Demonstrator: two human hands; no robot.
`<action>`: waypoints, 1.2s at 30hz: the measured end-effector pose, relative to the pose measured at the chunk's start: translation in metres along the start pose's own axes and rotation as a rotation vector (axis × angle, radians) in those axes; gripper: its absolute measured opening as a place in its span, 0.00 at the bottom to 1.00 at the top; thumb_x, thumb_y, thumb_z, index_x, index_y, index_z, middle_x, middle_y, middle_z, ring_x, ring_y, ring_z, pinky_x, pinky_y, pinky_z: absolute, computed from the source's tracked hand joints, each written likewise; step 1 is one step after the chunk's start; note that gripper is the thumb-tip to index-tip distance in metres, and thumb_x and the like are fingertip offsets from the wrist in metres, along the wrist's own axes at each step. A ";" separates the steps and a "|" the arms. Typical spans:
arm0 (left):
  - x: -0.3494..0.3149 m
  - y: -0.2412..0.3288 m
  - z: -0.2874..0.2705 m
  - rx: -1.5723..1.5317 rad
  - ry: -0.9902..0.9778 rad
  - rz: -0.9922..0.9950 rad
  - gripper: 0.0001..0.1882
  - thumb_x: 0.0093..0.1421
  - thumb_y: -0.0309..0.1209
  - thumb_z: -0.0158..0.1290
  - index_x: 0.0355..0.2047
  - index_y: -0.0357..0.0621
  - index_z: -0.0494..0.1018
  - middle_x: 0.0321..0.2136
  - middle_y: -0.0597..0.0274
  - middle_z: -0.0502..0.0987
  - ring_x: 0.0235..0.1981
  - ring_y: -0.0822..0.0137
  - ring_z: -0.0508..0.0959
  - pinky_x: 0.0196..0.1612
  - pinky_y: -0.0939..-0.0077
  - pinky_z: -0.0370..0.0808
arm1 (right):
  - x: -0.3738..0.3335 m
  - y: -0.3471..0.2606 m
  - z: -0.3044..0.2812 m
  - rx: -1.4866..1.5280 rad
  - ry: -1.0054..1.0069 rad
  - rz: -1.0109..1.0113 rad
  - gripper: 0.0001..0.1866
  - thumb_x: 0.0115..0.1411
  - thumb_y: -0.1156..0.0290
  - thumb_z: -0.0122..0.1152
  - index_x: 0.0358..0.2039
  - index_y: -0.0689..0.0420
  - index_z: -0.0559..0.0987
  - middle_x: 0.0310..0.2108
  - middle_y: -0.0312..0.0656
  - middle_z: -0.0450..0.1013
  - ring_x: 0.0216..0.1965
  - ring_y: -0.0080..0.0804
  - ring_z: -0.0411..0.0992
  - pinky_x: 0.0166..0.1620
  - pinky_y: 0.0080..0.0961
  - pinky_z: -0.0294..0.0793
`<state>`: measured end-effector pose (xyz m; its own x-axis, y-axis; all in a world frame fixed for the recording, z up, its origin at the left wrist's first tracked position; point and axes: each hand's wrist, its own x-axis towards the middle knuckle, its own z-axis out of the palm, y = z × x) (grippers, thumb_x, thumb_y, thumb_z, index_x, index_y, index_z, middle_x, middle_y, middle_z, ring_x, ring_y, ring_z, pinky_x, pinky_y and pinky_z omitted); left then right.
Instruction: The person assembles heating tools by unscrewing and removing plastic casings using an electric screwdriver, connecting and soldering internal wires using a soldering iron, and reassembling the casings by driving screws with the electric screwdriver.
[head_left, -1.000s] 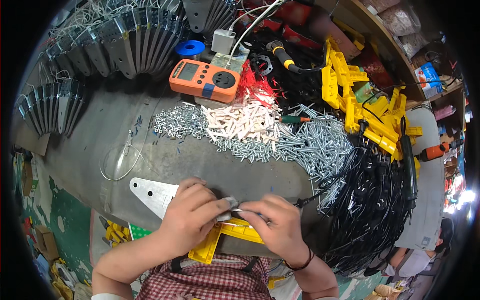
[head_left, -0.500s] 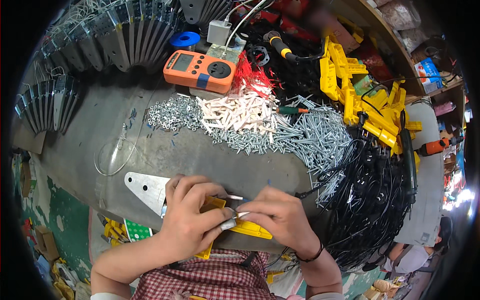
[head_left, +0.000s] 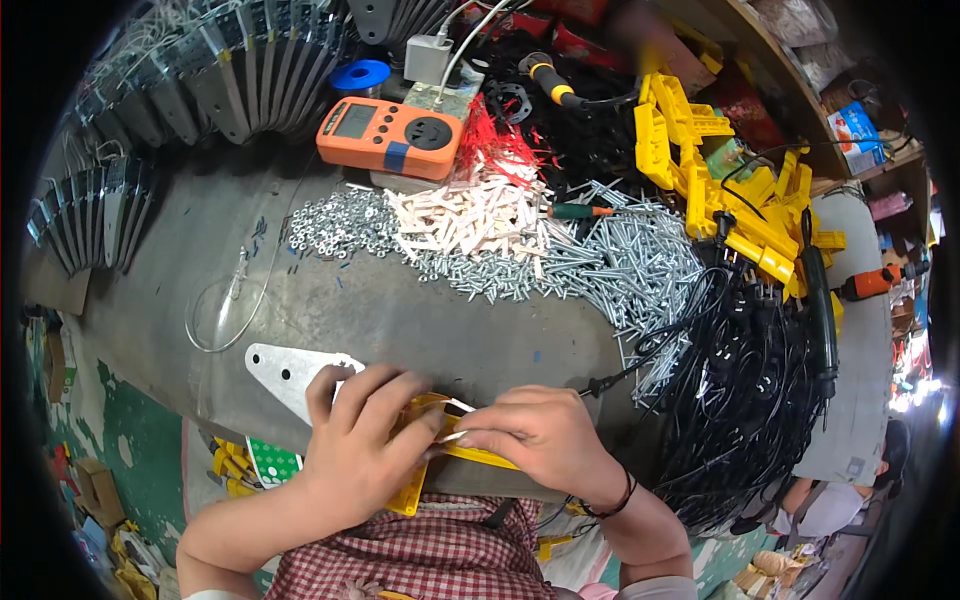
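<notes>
Closed at thumb and forefinger, the right hand (head_left: 545, 440) pinches a thin white lead (head_left: 455, 437), its tip pointing toward the left hand (head_left: 365, 445). That one has its fingers bent and blurred; from where I stand I cannot tell whether it grips anything. Just beneath both, partly covered by them, is the yellow plastic housing (head_left: 408, 494), at the near edge of the bench (head_left: 400, 320), close to the checked apron (head_left: 400, 555). Another white end (head_left: 460, 404) shows beside the right fingertips, on the far side of the lead. Leftward lies a pale metal plate (head_left: 290, 378) with two holes, its inner end behind the left fingers. I'd judge the step to be preparing the wire ends over the housing, apparently unfinished. What the next move calls for, I'd say, is a steady right pinch and a sure left hold, keeping the two ends from tangling.
</notes>
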<state>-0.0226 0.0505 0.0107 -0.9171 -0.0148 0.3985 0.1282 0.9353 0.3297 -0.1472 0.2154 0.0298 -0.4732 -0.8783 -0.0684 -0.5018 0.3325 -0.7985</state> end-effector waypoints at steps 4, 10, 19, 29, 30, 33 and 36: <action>-0.020 -0.001 -0.009 0.098 0.001 0.096 0.11 0.44 0.31 0.53 0.31 0.49 0.73 0.35 0.69 0.74 0.40 0.63 0.72 0.47 0.56 0.57 | 0.008 0.008 0.002 -0.089 0.078 0.026 0.14 0.51 0.59 0.63 0.33 0.56 0.80 0.25 0.40 0.70 0.30 0.38 0.70 0.34 0.30 0.70; -0.010 -0.005 -0.005 0.099 -0.098 0.104 0.07 0.46 0.29 0.51 0.28 0.46 0.70 0.33 0.65 0.75 0.38 0.66 0.74 0.48 0.54 0.57 | 0.048 0.036 -0.011 -0.118 0.206 0.011 0.11 0.53 0.69 0.59 0.35 0.60 0.74 0.29 0.47 0.69 0.33 0.44 0.69 0.37 0.34 0.69; 0.000 -0.005 0.008 -0.156 -0.116 -0.001 0.18 0.37 0.19 0.60 0.28 0.46 0.65 0.30 0.66 0.78 0.33 0.62 0.78 0.46 0.59 0.61 | 0.097 0.073 -0.071 -0.699 0.645 -0.361 0.16 0.50 0.79 0.48 0.42 0.59 0.72 0.34 0.44 0.68 0.40 0.41 0.69 0.45 0.33 0.68; -0.002 -0.004 0.011 -0.030 -0.093 0.046 0.21 0.36 0.18 0.60 0.33 0.44 0.67 0.32 0.60 0.77 0.34 0.60 0.77 0.47 0.57 0.62 | 0.037 0.010 -0.046 -0.203 0.672 -0.516 0.22 0.43 0.88 0.57 0.42 0.60 0.74 0.29 0.43 0.71 0.30 0.35 0.70 0.36 0.25 0.70; -0.005 -0.007 0.010 0.010 -0.107 0.129 0.19 0.41 0.23 0.57 0.35 0.42 0.67 0.33 0.60 0.76 0.35 0.61 0.77 0.47 0.58 0.62 | 0.026 -0.002 -0.044 -0.045 0.603 -0.439 0.13 0.48 0.79 0.60 0.37 0.61 0.76 0.27 0.41 0.71 0.28 0.30 0.68 0.32 0.24 0.67; -0.006 -0.006 0.002 0.076 -0.164 0.222 0.14 0.50 0.28 0.51 0.38 0.40 0.67 0.35 0.57 0.76 0.37 0.63 0.77 0.45 0.61 0.65 | 0.000 -0.015 -0.033 0.692 0.331 -0.406 0.12 0.56 0.62 0.57 0.28 0.59 0.76 0.21 0.36 0.68 0.25 0.28 0.65 0.29 0.24 0.63; -0.010 0.001 -0.016 0.055 -0.384 0.307 0.11 0.52 0.28 0.50 0.37 0.39 0.69 0.42 0.50 0.76 0.40 0.63 0.77 0.46 0.65 0.68 | -0.015 0.005 -0.015 0.747 0.175 -0.143 0.09 0.56 0.69 0.54 0.22 0.60 0.71 0.22 0.38 0.66 0.22 0.31 0.64 0.27 0.26 0.61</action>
<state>-0.0073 0.0463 0.0209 -0.9144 0.3859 0.1226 0.4035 0.8935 0.1970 -0.1539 0.2354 0.0360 -0.5794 -0.8073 0.1119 0.0244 -0.1544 -0.9877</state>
